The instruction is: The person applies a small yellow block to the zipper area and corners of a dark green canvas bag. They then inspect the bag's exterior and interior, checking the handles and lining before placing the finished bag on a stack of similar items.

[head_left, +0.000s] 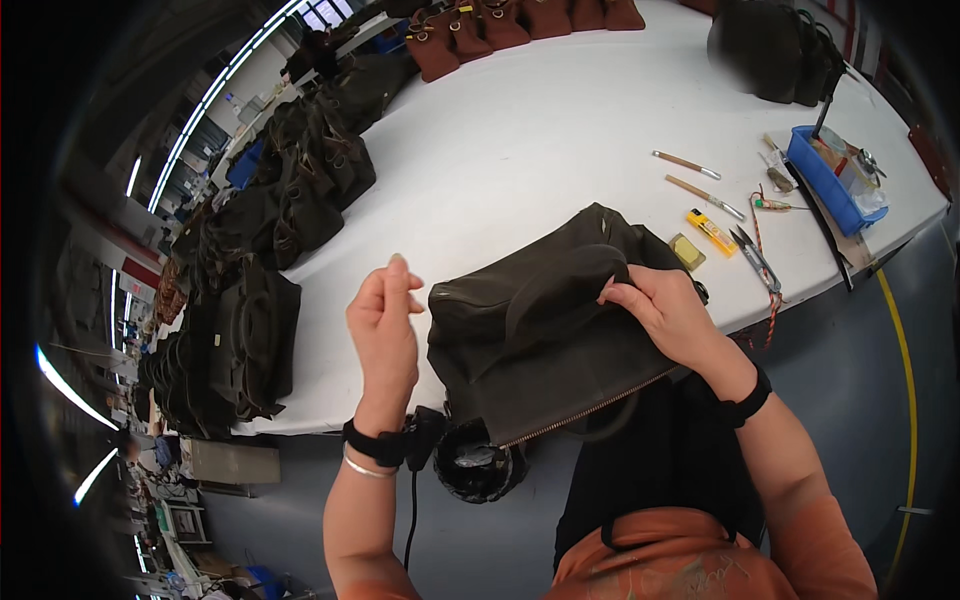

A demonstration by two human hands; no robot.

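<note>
A dark olive-brown handbag point(570, 370) lies at the table's near edge, its zipper point(590, 408) running along the side toward my body. My right hand point(665, 308) is closed on the bag's looped handle point(565, 285), thumb and fingers gripping its right end. Off the bag's left side, my left hand point(385, 318) is raised apart from it. The fingers there are curled in with thumb and forefinger together; anything held between them is too small to make out.
Dark bags are piled along the left point(315, 160); brown bags point(520, 20) line the far edge. To the right lie two wood-handled tools point(705, 197), a yellow cutter point(710, 232), thread snips point(757, 260), a yellowish block point(687, 251) and a blue bin point(830, 185).
</note>
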